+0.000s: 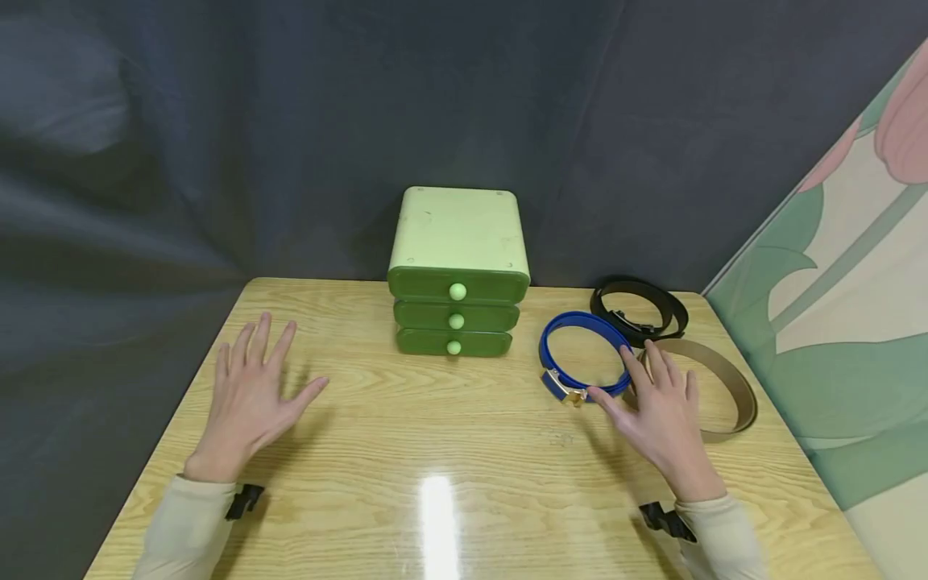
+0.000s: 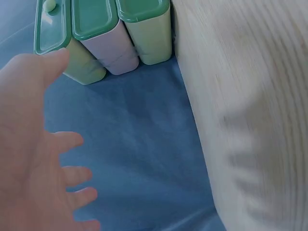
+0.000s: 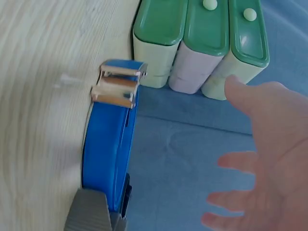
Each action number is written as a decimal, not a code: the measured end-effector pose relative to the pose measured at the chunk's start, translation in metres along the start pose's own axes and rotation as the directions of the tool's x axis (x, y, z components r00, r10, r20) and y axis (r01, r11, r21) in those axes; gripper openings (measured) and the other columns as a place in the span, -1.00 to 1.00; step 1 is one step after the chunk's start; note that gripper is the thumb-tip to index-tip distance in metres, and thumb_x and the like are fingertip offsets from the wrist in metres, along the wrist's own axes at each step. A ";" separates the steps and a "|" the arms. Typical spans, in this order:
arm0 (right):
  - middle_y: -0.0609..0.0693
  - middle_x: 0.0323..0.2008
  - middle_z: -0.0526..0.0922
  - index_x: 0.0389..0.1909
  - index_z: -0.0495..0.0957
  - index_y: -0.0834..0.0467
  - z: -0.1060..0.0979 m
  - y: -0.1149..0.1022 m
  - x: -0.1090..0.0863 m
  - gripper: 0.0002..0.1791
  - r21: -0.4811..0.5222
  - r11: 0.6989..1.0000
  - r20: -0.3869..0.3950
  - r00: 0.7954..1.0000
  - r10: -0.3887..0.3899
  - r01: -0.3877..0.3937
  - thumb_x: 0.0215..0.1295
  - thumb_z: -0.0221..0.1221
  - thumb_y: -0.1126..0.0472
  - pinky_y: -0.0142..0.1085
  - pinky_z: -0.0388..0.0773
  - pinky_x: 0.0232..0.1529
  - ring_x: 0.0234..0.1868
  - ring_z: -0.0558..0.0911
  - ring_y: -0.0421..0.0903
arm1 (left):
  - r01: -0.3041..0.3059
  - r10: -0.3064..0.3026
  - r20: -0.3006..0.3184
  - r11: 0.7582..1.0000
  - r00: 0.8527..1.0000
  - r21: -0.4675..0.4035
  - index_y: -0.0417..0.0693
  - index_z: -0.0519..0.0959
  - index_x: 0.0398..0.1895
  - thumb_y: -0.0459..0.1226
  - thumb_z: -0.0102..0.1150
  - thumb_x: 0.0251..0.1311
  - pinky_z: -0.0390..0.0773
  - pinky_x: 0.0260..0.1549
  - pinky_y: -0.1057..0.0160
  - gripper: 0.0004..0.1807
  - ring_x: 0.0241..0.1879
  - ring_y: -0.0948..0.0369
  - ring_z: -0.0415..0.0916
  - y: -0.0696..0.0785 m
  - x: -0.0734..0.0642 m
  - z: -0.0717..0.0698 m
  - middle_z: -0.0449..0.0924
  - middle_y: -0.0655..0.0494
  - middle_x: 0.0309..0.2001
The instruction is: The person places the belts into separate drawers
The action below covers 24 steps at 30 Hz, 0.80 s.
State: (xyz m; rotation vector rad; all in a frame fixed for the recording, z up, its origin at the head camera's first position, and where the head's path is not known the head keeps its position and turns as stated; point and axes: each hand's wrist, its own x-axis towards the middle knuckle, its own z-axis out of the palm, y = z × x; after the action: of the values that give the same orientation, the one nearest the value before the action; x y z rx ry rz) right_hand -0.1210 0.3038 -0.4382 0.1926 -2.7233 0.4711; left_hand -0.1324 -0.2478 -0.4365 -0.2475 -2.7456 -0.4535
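My left hand [image 1: 249, 400] hovers over the left part of the wooden table, fingers spread, holding nothing. On the right, my right hand [image 1: 663, 415] is held above the table with its fingers extended and nothing in it. Nearest to it lies a coiled blue belt [image 1: 578, 316] with a metal buckle [image 3: 115, 86]. Partly behind my right hand in the head view is a coiled tan belt [image 1: 741, 395]. A coiled black belt [image 1: 674, 310] lies farther back, beside the blue one. From the head view I cannot tell whether my right fingers touch a belt.
A small cabinet [image 1: 460, 229] with a pale green top and three green drawers [image 1: 428, 284] stands at the table's back middle. Dark cloth [image 1: 326, 121] hangs behind the table [image 1: 348, 475]. A flower-patterned curtain [image 1: 855, 322] borders the right edge.
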 end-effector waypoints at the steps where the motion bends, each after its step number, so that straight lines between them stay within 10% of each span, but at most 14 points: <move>1: 0.50 0.54 0.27 0.51 0.44 0.22 0.001 -0.001 0.000 -0.07 0.018 1.000 -0.017 1.000 -0.011 0.011 0.29 0.41 -0.25 0.65 -0.02 0.40 0.47 0.28 0.57 | -0.005 0.005 -0.004 1.000 1.000 -0.011 -0.06 0.20 0.69 0.26 0.27 0.32 0.03 0.43 -0.58 0.03 0.58 -0.41 0.04 0.000 0.000 0.001 0.03 -0.34 0.68; 24: 0.31 0.20 0.72 0.21 0.67 0.34 0.017 -0.036 0.019 -0.52 0.334 0.926 -0.257 0.962 -0.089 0.175 0.26 0.44 0.35 0.34 0.40 0.34 0.25 0.62 0.34 | -0.074 0.034 -0.166 0.967 0.986 -0.242 -0.16 0.29 0.62 -0.19 0.44 0.28 0.55 0.06 -0.41 -0.13 0.37 -0.29 0.44 0.010 -0.004 0.013 0.36 -0.27 0.53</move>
State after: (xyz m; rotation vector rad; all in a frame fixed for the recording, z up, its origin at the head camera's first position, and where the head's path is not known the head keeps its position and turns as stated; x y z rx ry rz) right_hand -0.1369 0.2628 -0.4351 0.3872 -2.3540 0.8843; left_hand -0.1302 -0.2350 -0.4469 -0.3317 -2.5166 -0.7681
